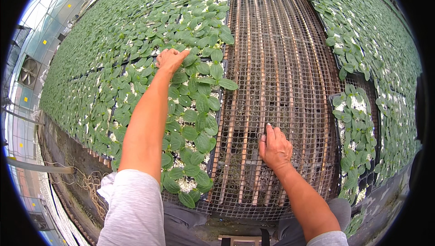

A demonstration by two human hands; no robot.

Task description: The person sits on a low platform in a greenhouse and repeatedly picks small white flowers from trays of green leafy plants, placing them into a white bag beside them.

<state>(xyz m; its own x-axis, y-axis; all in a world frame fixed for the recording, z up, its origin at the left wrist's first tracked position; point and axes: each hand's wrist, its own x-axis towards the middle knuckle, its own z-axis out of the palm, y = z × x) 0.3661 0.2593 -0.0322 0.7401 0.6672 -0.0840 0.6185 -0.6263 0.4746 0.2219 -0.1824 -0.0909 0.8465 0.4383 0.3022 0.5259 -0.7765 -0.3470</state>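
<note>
My left hand (171, 61) reaches over the left bed, among broad-leaved green seedlings (203, 103) in black trays. Its thumb points right, beside a leaf. The other fingers are curled and partly hidden, so I cannot tell whether they pinch anything. Above the bare plastic mesh (251, 99) in the middle is my right hand (278, 146), back upward. Between its thumb and index finger shows a small thin metal tool with a loop (260, 135), mostly hidden by the hand. Pale granules (186, 184) cover the growing medium around the stems.
Wooden slats (244, 144) run lengthwise under the mesh. A separate seedling tray (355, 127) lies at the right, beside a further bed of seedlings (367, 35). Tangled cord (93, 191) and a pipe (40, 167) are at lower left. A wall fan (29, 71) stands beyond.
</note>
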